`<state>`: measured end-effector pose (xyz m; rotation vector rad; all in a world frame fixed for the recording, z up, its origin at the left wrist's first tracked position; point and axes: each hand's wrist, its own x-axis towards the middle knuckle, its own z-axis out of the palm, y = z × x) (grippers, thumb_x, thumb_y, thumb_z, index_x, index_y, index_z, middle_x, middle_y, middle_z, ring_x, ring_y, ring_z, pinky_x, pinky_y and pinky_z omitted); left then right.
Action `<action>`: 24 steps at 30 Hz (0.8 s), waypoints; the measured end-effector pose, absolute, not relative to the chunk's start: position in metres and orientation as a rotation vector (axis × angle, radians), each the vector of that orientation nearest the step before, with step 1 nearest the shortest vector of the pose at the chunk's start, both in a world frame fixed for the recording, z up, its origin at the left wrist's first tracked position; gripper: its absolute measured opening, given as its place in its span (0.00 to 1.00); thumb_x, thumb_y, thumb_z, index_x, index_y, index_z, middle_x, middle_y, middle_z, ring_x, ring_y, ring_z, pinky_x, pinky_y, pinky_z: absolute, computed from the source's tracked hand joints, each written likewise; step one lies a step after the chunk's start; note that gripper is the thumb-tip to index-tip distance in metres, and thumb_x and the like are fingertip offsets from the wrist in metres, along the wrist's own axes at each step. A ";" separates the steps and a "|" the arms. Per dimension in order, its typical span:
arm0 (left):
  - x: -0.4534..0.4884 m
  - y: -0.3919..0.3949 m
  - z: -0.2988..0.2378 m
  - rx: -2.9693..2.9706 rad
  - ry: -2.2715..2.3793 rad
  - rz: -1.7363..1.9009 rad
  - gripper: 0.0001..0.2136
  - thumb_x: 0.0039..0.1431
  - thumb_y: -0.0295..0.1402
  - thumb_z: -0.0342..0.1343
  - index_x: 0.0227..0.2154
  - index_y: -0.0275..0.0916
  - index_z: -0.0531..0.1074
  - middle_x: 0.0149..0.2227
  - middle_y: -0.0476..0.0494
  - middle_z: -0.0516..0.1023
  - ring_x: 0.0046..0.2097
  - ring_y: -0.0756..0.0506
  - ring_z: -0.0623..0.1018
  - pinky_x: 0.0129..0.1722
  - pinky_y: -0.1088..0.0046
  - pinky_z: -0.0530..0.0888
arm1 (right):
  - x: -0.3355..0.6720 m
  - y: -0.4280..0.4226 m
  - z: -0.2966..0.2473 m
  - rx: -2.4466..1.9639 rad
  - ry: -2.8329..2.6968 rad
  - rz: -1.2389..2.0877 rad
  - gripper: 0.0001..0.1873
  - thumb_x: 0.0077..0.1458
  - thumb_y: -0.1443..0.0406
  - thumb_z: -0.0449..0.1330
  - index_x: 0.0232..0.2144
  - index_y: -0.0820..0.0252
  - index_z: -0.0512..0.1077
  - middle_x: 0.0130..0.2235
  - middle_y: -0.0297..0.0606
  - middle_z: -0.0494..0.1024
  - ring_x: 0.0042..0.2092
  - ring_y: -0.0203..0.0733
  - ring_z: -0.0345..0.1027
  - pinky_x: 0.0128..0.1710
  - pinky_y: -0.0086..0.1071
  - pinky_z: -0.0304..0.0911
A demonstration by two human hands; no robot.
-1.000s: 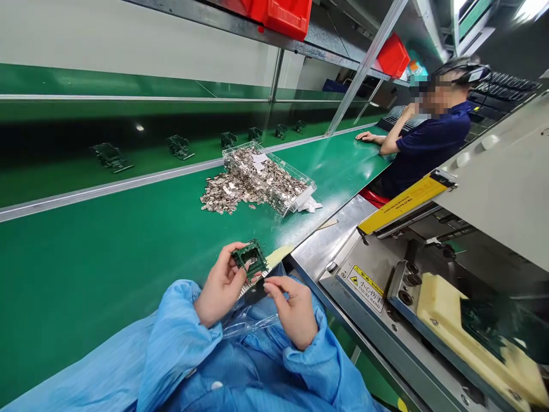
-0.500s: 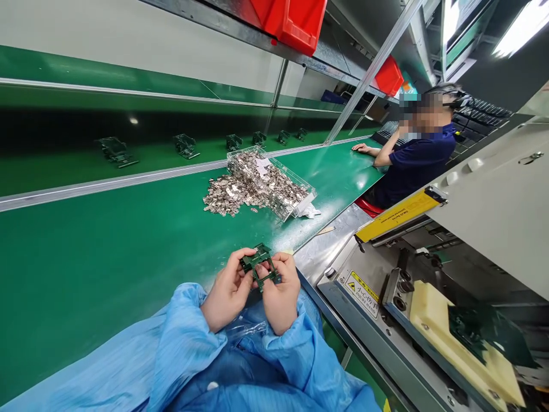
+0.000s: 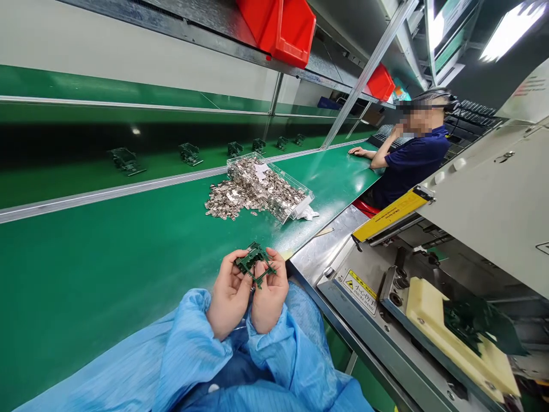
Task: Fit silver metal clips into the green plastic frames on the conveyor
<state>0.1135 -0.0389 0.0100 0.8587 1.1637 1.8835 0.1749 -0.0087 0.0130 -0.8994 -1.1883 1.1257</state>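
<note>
- In the lower middle of the frame, two bare hands are holding a green openwork part [image 3: 256, 264], lifted just above the near edge of the green counter [image 3: 107, 246].
- The left hand [image 3: 227, 297] is pinching the part's left side, its grip pressed together between thumb and fingers.
- The right hand [image 3: 269, 294] is pinching the right side, its thumb showing at the part's opening; some fingertips are hiding behind it.
- Blue sleeves [image 3: 193, 343] are covering both wrists and spreading across the bottom of the frame.
- Near the centre, a clear box [image 3: 303, 205] is lying at a slant on the counter, holding small silvery pieces; a loose heap [image 3: 225, 200] of them is spreading against its left side.
- At right, a machine [image 3: 369, 317] is carrying a yellow bar [image 3: 391, 214], a label [image 3: 360, 292] reading "INJURE HAND" and a cream block [image 3: 433, 320].
- From the left to the upper middle, six similar green parts [image 3: 190, 153] are standing in a row behind a metal rail [image 3: 171, 180].
- At upper right, a co-worker [image 3: 418, 163] in dark blue is sitting, one hand resting on the counter.
- Along the top, red bins [image 3: 294, 34] are sitting on a shelf [image 3: 206, 34].
</note>
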 end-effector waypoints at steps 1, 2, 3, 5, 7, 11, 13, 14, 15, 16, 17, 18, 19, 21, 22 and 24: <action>0.113 -0.039 0.011 0.868 1.150 1.889 0.16 0.59 0.33 0.56 0.49 0.44 0.63 0.46 0.43 0.73 0.45 0.49 0.76 0.45 0.75 0.75 | 0.174 -0.010 0.013 -0.865 -1.137 1.174 0.09 0.57 0.61 0.61 0.34 0.57 0.65 0.52 0.41 0.66 0.47 0.42 0.67 0.47 0.37 0.65; 0.113 -0.039 0.011 0.882 1.131 1.892 0.16 0.59 0.33 0.56 0.49 0.44 0.63 0.46 0.44 0.73 0.45 0.49 0.77 0.45 0.76 0.75 | 0.172 -0.010 0.014 -0.828 -1.083 1.221 0.09 0.56 0.62 0.62 0.35 0.56 0.65 0.51 0.39 0.67 0.48 0.41 0.67 0.47 0.37 0.65; 0.112 -0.039 0.012 0.896 1.109 1.891 0.15 0.59 0.33 0.56 0.49 0.44 0.63 0.46 0.44 0.73 0.44 0.50 0.77 0.44 0.77 0.75 | 0.171 -0.011 0.016 -0.792 -1.034 1.268 0.10 0.56 0.62 0.63 0.36 0.55 0.64 0.50 0.38 0.68 0.48 0.41 0.67 0.46 0.36 0.65; 0.110 -0.040 0.013 0.916 1.080 1.883 0.14 0.60 0.33 0.56 0.48 0.44 0.64 0.45 0.45 0.72 0.43 0.50 0.76 0.43 0.78 0.75 | 0.169 -0.012 0.019 -0.738 -0.967 1.358 0.13 0.55 0.63 0.64 0.39 0.53 0.64 0.47 0.35 0.70 0.46 0.39 0.68 0.44 0.33 0.66; 0.107 -0.041 0.014 0.940 1.074 1.859 0.14 0.60 0.33 0.56 0.48 0.44 0.64 0.44 0.46 0.72 0.42 0.51 0.76 0.43 0.79 0.75 | 0.171 -0.011 0.023 -0.715 -0.963 1.422 0.13 0.55 0.63 0.64 0.41 0.53 0.65 0.43 0.34 0.71 0.43 0.38 0.69 0.42 0.31 0.66; 0.102 -0.041 0.019 0.984 1.082 1.768 0.15 0.60 0.34 0.56 0.49 0.45 0.63 0.43 0.46 0.71 0.41 0.51 0.76 0.42 0.76 0.75 | 0.196 -0.005 0.032 -0.684 -1.205 1.447 0.19 0.56 0.62 0.63 0.50 0.51 0.67 0.49 0.38 0.71 0.49 0.42 0.67 0.46 0.35 0.66; 0.099 -0.042 0.024 1.011 1.078 1.706 0.15 0.60 0.35 0.55 0.49 0.45 0.62 0.43 0.45 0.72 0.40 0.49 0.76 0.40 0.75 0.76 | 0.217 -0.002 0.041 -0.677 -1.447 1.367 0.29 0.54 0.62 0.64 0.57 0.50 0.62 0.58 0.41 0.65 0.57 0.47 0.61 0.51 0.38 0.64; 0.098 -0.044 0.028 1.047 1.081 1.661 0.15 0.60 0.35 0.55 0.49 0.44 0.63 0.43 0.44 0.73 0.40 0.48 0.77 0.39 0.74 0.77 | 0.229 -0.001 0.047 -0.684 -1.580 1.298 0.34 0.53 0.62 0.65 0.60 0.49 0.59 0.61 0.41 0.62 0.60 0.49 0.58 0.53 0.40 0.62; 0.096 -0.045 0.034 1.106 1.089 1.603 0.15 0.59 0.36 0.55 0.49 0.43 0.64 0.43 0.43 0.73 0.40 0.47 0.77 0.39 0.72 0.77 | 0.240 -0.001 0.054 -0.692 -1.707 1.216 0.38 0.51 0.62 0.66 0.61 0.49 0.58 0.62 0.41 0.61 0.61 0.50 0.56 0.55 0.42 0.60; 0.095 -0.047 0.041 1.183 1.099 1.528 0.15 0.58 0.36 0.56 0.48 0.43 0.66 0.43 0.42 0.74 0.41 0.45 0.77 0.39 0.71 0.77 | 0.252 -0.001 0.062 -0.696 -1.814 1.131 0.39 0.50 0.62 0.68 0.61 0.50 0.58 0.62 0.42 0.62 0.60 0.50 0.57 0.56 0.42 0.59; 0.095 -0.048 0.050 1.267 1.097 1.433 0.16 0.57 0.35 0.57 0.48 0.42 0.68 0.43 0.41 0.74 0.41 0.44 0.77 0.39 0.70 0.77 | 0.265 -0.003 0.072 -0.696 -1.893 1.056 0.38 0.49 0.60 0.69 0.60 0.52 0.60 0.59 0.43 0.65 0.59 0.50 0.59 0.56 0.43 0.59; 0.094 -0.048 0.059 1.347 1.076 1.319 0.17 0.55 0.35 0.58 0.48 0.42 0.69 0.42 0.40 0.75 0.41 0.42 0.78 0.38 0.69 0.78 | 0.278 -0.006 0.082 -0.690 -1.943 1.000 0.37 0.48 0.58 0.69 0.59 0.53 0.63 0.56 0.43 0.68 0.56 0.50 0.63 0.56 0.43 0.60; 0.095 -0.045 0.070 1.416 1.026 1.191 0.19 0.53 0.33 0.60 0.49 0.43 0.70 0.41 0.40 0.77 0.39 0.41 0.79 0.37 0.68 0.78 | 0.292 -0.010 0.091 -0.682 -1.970 0.958 0.35 0.48 0.56 0.69 0.57 0.54 0.65 0.53 0.43 0.71 0.54 0.50 0.65 0.54 0.42 0.61; 0.103 -0.030 0.092 1.500 0.853 0.921 0.25 0.50 0.31 0.63 0.53 0.44 0.69 0.37 0.40 0.78 0.35 0.41 0.79 0.33 0.66 0.79 | 0.325 -0.021 0.109 -0.677 -1.991 0.885 0.33 0.48 0.51 0.68 0.53 0.55 0.67 0.50 0.43 0.73 0.51 0.50 0.68 0.53 0.43 0.63; 0.112 -0.018 0.103 1.522 0.760 0.818 0.28 0.49 0.29 0.63 0.55 0.44 0.68 0.36 0.40 0.79 0.34 0.40 0.80 0.33 0.64 0.79 | 0.344 -0.027 0.117 -0.700 -1.974 0.833 0.33 0.48 0.49 0.67 0.53 0.55 0.68 0.49 0.44 0.74 0.51 0.51 0.68 0.53 0.45 0.63; 0.143 0.009 0.123 1.584 0.634 0.782 0.28 0.47 0.28 0.64 0.55 0.44 0.69 0.39 0.38 0.79 0.38 0.38 0.80 0.37 0.60 0.79 | 0.387 -0.041 0.127 -0.816 -1.817 0.630 0.34 0.48 0.47 0.66 0.52 0.54 0.67 0.50 0.46 0.73 0.51 0.54 0.68 0.52 0.48 0.64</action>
